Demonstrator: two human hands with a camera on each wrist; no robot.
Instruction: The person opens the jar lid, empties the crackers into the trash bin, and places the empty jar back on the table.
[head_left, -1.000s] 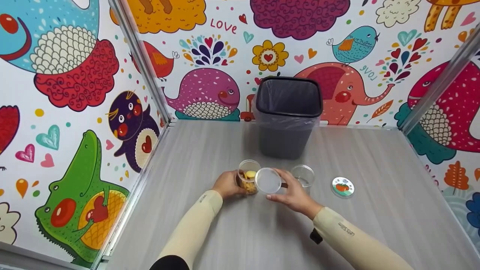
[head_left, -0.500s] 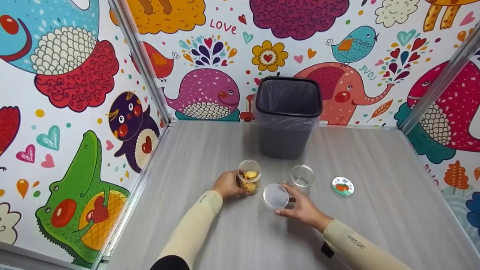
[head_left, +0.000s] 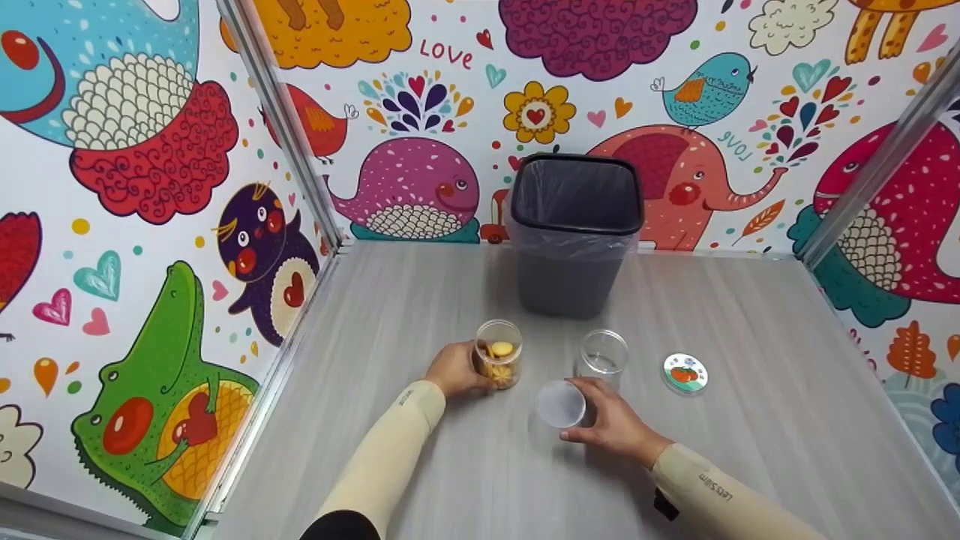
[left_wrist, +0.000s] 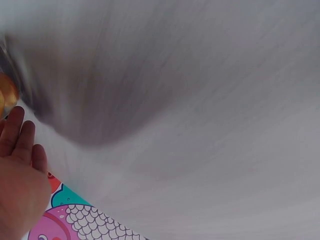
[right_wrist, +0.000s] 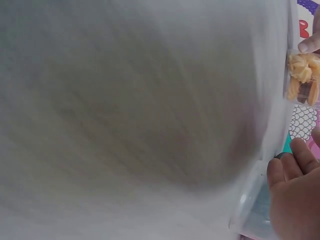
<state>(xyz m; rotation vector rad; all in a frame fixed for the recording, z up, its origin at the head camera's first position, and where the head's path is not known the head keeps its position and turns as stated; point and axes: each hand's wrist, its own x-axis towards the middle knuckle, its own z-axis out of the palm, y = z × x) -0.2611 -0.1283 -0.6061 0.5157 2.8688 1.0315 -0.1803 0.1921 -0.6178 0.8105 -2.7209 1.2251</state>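
Note:
My left hand [head_left: 459,370] holds a clear plastic jar [head_left: 498,354] by its left side, thumb in front. The jar stands upright and uncovered, with yellow and brown cookies [head_left: 501,361] in it. In the left wrist view the fingers [left_wrist: 23,142] lie against its side. To the right of it, my right hand [head_left: 611,420] pinches a round frosted lid [head_left: 561,405] by its right edge, between the thumb and the fingers. Just behind that hand stands a second clear jar [head_left: 604,351], uncovered, with no cookies visible in it. The right wrist view shows the cookies [right_wrist: 302,75] at its right edge.
A dark grey bin [head_left: 571,274] with a plastic liner stands at the back of the grey table [head_left: 397,300]. Right of the second jar lies a round lid [head_left: 685,374] with an orange printed picture. Patterned panels [head_left: 420,180] enclose the table.
My right hand has drawn the lid away from the cookie jar, rightward and toward me. The jar's mouth has come into full view. My left hand has stayed on the jar.

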